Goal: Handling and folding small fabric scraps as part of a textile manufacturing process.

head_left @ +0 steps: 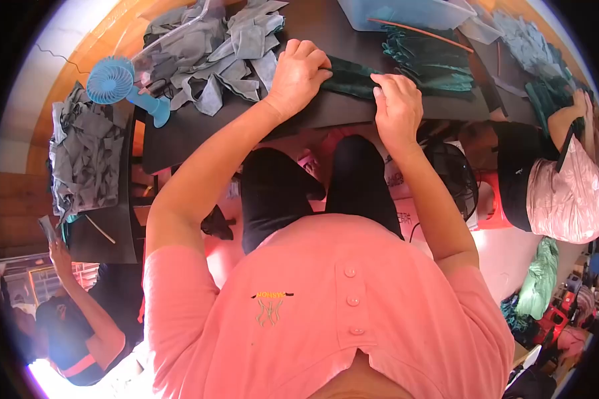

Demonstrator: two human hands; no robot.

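Observation:
A dark green velvety fabric strip (351,78) is stretched between my hands above the dark table (186,136). My left hand (298,74) is closed on its left end, with the fingers curled over. At the other end, my right hand (398,110) pinches the cloth between thumb and fingers. Just right of the strip lies a stack of green velvety pieces (439,70), their edges uneven. Grey fabric pieces (229,66) are heaped on the table to the left of my left hand.
A blue desk fan (112,81) stands at the table's left edge. A thin brown stick (422,35) lies over the green stack, near a translucent bin (379,14). More grey pieces (86,159) are piled far left. Other people work at left (80,326) and right (566,193).

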